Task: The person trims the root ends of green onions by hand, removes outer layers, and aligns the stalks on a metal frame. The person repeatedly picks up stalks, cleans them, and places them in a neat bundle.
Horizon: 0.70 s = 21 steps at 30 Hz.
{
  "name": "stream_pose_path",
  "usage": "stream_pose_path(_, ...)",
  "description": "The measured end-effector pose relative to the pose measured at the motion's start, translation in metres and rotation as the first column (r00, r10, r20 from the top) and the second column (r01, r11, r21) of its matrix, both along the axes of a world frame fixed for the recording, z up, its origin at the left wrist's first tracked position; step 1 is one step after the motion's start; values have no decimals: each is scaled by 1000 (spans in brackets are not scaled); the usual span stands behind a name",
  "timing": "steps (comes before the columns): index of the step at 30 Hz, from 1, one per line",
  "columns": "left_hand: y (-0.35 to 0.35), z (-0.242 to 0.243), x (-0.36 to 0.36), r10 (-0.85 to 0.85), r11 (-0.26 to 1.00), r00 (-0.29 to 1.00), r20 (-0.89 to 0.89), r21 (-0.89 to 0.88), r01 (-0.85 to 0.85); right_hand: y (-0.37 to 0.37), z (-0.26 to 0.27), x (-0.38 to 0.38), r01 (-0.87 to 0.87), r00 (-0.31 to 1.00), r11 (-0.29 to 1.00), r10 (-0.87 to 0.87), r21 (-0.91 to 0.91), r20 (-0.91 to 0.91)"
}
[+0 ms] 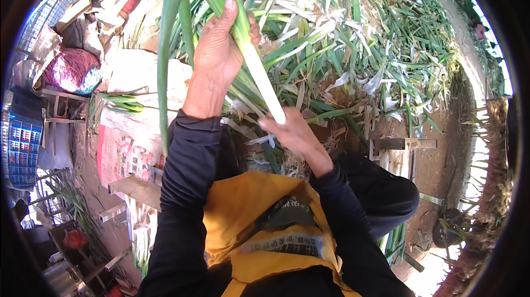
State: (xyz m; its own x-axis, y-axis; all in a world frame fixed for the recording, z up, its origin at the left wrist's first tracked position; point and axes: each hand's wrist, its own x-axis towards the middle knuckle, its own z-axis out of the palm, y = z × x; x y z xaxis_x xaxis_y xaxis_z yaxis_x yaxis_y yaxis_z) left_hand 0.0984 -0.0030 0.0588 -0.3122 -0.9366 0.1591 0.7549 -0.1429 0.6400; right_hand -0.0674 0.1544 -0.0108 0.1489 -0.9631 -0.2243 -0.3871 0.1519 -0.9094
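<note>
My left hand [219, 44] grips a long green onion [261, 75] at the place where its white shank turns into green leaves. The leaves rise past the top of the view, and one long leaf hangs down beside my left forearm. The white shank slants down to the right. At its lower end is my right hand [296, 131], blurred, with the thumb beside the shank's tip. Whether those fingers close on the shank is not clear. Behind both hands lies a heap of loose leaves and peeled skins [319, 32].
Leaf trimmings [422, 52] spread far right. Wooden-topped rack bars [136, 189] stand to my left, with trimmed white stalks [140, 218] below; another rack [401, 144] stands right. Farther left are a blue plastic crate [25, 148], red twine [68, 67] and a printed sack [128, 148].
</note>
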Motion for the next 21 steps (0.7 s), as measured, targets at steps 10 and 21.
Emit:
stream_pose_path(10, 3, 17, -3, 261, 943, 958, -119, 242, -227, 120, -153, -72, -228, 925, 937, 293, 263, -242)
stream_pose_path(21, 34, -9, -66, -337, 923, 894, -295, 87, 376, -32, 45, -27, 681, 58, 713, -281, 168, 958)
